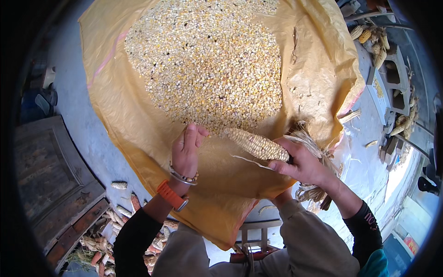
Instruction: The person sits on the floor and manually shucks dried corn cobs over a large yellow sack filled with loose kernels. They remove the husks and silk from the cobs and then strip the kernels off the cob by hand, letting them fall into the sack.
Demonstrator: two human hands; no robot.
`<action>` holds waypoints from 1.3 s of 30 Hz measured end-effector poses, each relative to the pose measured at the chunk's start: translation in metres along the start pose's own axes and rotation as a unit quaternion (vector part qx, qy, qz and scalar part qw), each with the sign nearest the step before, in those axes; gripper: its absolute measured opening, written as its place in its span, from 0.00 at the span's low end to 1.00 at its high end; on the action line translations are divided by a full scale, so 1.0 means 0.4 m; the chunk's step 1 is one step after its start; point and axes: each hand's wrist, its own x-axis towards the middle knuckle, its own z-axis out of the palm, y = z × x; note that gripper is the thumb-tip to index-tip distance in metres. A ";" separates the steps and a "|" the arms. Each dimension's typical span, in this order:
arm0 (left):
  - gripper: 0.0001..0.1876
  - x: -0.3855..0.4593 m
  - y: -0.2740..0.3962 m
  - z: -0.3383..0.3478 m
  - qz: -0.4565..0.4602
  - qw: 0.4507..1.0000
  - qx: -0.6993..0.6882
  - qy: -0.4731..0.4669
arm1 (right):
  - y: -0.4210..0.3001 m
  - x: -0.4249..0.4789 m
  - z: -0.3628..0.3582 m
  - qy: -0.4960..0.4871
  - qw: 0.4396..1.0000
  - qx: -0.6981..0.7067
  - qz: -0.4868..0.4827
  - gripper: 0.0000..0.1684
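Note:
My right hand (301, 161) grips a pale ear of corn (258, 144) by its base. Rows of whitish kernels with a few reddish ones cover the ear, and its tip points left toward my other hand. Dry husks (311, 142) bunch behind and below the right hand, partly hidden by it. Left of the ear's tip, my left hand (188, 145) hovers with its fingers curled in and the thumb against them. I see nothing clearly held there. Both hands are over a yellow woven plastic sheet (221, 180), just below a wide heap of loose corn kernels (211, 69).
Bare cobs and husks (100, 242) litter the floor at lower left, beside a dark wooden panel (52, 159). On the right stand a hollow concrete block (398, 76), a shallow tray (379, 95) with kernels and more corn ears (380, 52). A wooden chair (259, 235) shows between my legs.

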 end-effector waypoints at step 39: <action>0.20 -0.081 0.068 0.121 0.119 0.785 0.440 -0.419 | -0.067 -0.085 0.059 -0.063 0.923 -0.374 -0.071 0.32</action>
